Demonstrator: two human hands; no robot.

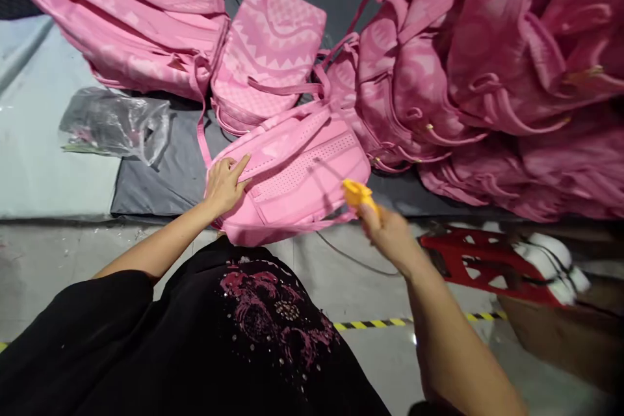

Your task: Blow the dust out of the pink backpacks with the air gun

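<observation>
A pink backpack [302, 169] lies back-side up at the near edge of a dark grey table [160, 175], its mesh padding and straps facing me. My left hand [225, 183] rests on its left end, fingers laid over the fabric. My right hand [385, 227] is closed round a small yellow tool [358, 195], held just off the backpack's right corner. The tool is blurred by motion, so its tip is unclear.
More pink backpacks lie at the back left [136, 19] and centre [268, 52]. A big heap of them [487, 65] fills the right. A crumpled clear plastic bag [114, 123] sits at the left. A red stool [482, 266] stands on the floor, beside yellow-black floor tape [375, 323].
</observation>
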